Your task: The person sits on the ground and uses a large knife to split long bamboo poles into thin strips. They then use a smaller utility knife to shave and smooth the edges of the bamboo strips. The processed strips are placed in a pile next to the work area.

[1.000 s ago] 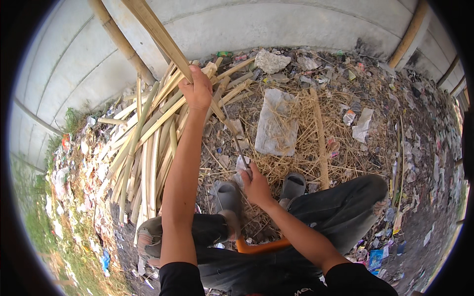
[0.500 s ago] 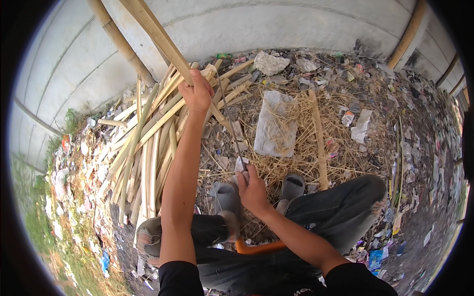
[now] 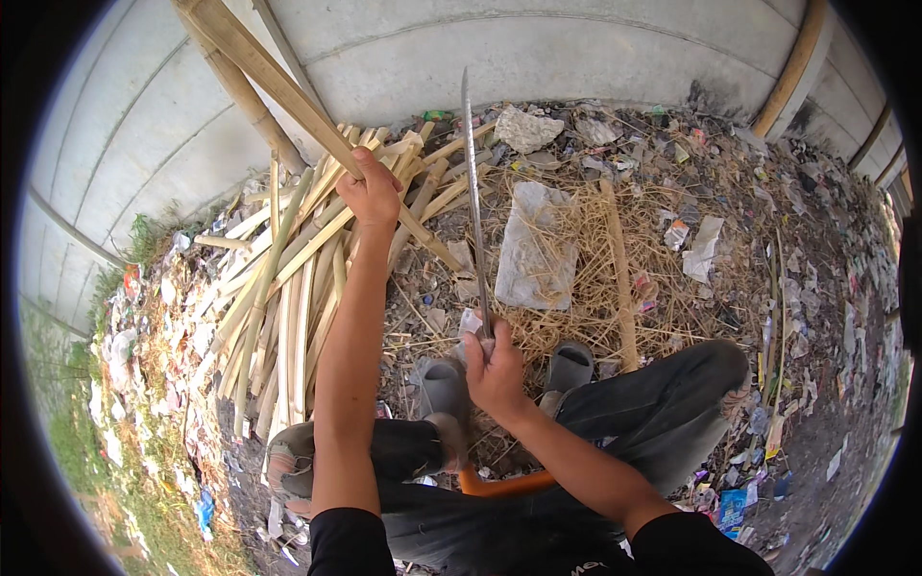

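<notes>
My left hand [image 3: 371, 190] is closed around a split bamboo length [image 3: 274, 82], which slants from the upper left down past my wrist toward the ground. In my right hand [image 3: 499, 372] is a machete [image 3: 473, 182], gripped by its handle. Its long, thin blade points up and away from me, to the right of the bamboo and apart from it. Beneath and left of my left hand lies a heap of split bamboo strips [image 3: 288, 278], partly hidden by my forearm.
A pale flat slab [image 3: 536, 245] lies ahead among straw-like shavings [image 3: 586, 322], beside a lone bamboo stick [image 3: 618, 274]. A whitish rock [image 3: 528, 130] sits near the concrete wall [image 3: 576, 53]. Litter covers the ground. Below me is an orange seat edge [image 3: 509, 482].
The machete blade has swung away from the bamboo, its tip now higher and nearer to me in view. My left hand and the bamboo have shifted slightly left and down.
</notes>
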Tool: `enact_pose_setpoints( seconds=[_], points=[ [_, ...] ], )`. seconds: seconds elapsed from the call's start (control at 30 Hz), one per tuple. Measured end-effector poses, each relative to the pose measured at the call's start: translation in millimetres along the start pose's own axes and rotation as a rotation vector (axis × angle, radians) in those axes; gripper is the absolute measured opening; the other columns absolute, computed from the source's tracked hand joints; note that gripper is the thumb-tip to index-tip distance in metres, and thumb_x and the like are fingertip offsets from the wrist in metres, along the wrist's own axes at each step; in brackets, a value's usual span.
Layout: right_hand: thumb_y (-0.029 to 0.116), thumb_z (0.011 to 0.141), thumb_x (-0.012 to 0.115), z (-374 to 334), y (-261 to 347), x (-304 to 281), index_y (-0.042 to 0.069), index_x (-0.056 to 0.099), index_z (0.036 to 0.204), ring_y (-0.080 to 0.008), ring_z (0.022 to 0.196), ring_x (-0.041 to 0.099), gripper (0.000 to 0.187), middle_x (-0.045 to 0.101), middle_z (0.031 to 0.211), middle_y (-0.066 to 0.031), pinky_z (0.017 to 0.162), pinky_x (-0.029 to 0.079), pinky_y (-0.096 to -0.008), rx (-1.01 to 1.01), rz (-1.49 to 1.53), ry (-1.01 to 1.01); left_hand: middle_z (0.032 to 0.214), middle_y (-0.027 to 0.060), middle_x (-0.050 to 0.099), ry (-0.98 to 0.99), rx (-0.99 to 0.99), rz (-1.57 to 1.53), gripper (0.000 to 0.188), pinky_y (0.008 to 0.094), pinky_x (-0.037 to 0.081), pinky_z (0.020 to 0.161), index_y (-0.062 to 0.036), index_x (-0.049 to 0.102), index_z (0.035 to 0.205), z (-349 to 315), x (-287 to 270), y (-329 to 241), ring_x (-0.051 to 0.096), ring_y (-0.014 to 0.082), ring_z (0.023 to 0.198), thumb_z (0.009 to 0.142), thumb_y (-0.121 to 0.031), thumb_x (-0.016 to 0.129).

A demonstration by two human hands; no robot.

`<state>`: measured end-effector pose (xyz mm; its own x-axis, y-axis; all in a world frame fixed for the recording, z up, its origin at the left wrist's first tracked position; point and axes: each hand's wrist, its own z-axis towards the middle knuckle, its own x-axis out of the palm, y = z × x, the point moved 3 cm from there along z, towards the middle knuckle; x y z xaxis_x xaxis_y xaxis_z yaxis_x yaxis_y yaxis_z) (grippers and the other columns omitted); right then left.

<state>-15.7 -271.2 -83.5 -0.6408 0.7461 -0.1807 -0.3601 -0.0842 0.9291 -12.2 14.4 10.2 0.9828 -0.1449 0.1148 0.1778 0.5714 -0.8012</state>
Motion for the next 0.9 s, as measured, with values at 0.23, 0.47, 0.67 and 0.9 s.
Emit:
enact_pose_setpoints(
  seconds=[0.23, 0.47, 0.67, 0.9],
  points=[
    [0.041, 0.103, 0.058, 12.0, -46.8, 8.6, -0.002, 0.054, 0.116, -0.0187, 0.045, 0.056, 0.045, 0.061, 0.074, -0.0105, 0.046, 0.05, -0.037, 0.855, 0.472, 0.402, 0.047, 0.0023, 0.049, 0.068, 0.049, -0.05, 0.068, 0.0293, 0.042, 0.045, -0.0037, 0.051, 0.063, -3.3, -3.1, 7.5, 0.051, 0.012, 0.044, 0.105, -0.057, 0.05],
    [0.021, 0.105, 0.056, 3.1, 0.0, -5.2, 0.002, 0.055, 0.116, -0.0145, 0.046, 0.056, 0.022, 0.055, 0.061, -0.0034, 0.049, 0.047, -0.0302, 0.018, 0.188, -0.041, 0.048, 0.0049, 0.048, -0.009, -0.001, 0.086, 0.071, 0.0305, 0.042, 0.047, -0.0052, 0.046, 0.058, -5.6, 12.1, -0.8, 0.051, 0.0144, 0.046, 0.107, -0.056, 0.043],
    [0.022, 0.105, 0.056, -11.9, -61.1, 21.5, -0.001, 0.057, 0.111, -0.0287, 0.057, 0.062, 0.024, 0.061, 0.066, -0.0122, 0.055, 0.046, -0.0412, 0.396, -0.07, 0.308, 0.047, 0.0035, 0.047, -0.018, 0.023, 0.031, 0.067, 0.0299, 0.041, 0.046, -0.006, 0.048, 0.061, -4.5, 5.2, 3.5, 0.05, 0.013, 0.045, 0.107, -0.054, 0.046],
    [0.023, 0.103, 0.059, -12.1, -10.8, 14.7, -0.001, 0.055, 0.112, -0.0404, 0.062, 0.068, 0.026, 0.065, 0.069, -0.0195, 0.054, 0.05, -0.0466, 0.112, 0.09, 0.064, 0.048, 0.0041, 0.047, -0.019, 0.013, 0.102, 0.071, 0.0302, 0.042, 0.046, -0.0058, 0.047, 0.055, -7.4, 11.9, 2.6, 0.049, 0.0137, 0.045, 0.107, -0.055, 0.046]
  ],
)
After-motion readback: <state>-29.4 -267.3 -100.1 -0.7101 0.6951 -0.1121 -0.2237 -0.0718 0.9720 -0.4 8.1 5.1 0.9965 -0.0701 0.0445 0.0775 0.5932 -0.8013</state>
